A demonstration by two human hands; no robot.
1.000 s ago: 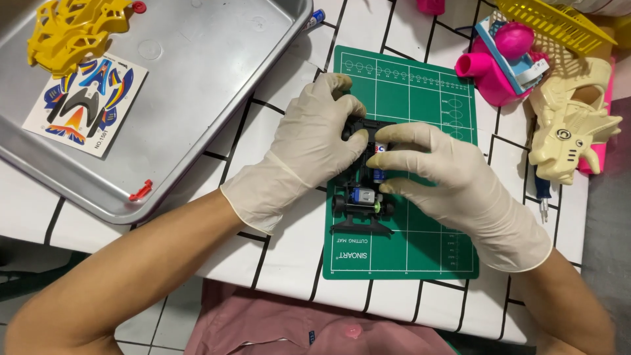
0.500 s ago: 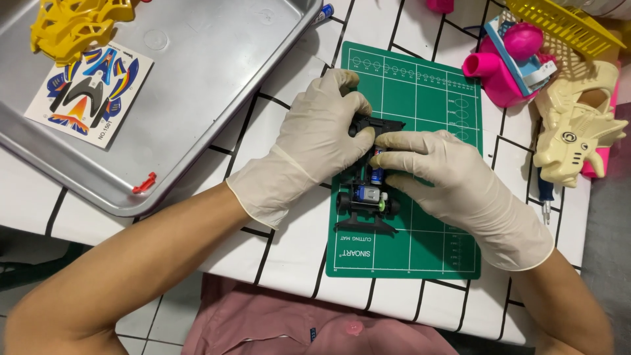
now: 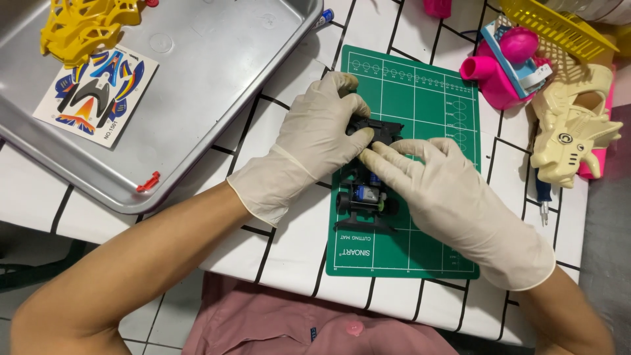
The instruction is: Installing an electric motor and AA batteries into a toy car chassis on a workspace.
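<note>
Both gloved hands: left hand [image 3: 315, 141] fingers [image 3: 355, 135] and right hand [image 3: 447, 190] fingers [image 3: 384, 158] grasping black toy car chassis [image 3: 368, 190], which sits on green cutting mat [image 3: 427, 98] on tiled surface [image 3: 289, 243]. Metal tray [image 3: 217, 72] left with sticker sheet [image 3: 95, 89], yellow body shell [image 3: 82, 26].

Front half of the toy car [image 3: 365, 197] is buried under both gloves, so no way to see how the left hand [image 3: 315, 141] and right hand [image 3: 437, 181] actually grip it. The tray [image 3: 217, 79] runs off the far and left edges, and the yellow shell [image 3: 85, 26] and basket [image 3: 559, 26] get chopped at the top. The screwdriver [image 3: 543, 197] is mostly hidden under the cream dino toy [image 3: 572, 131].
</note>
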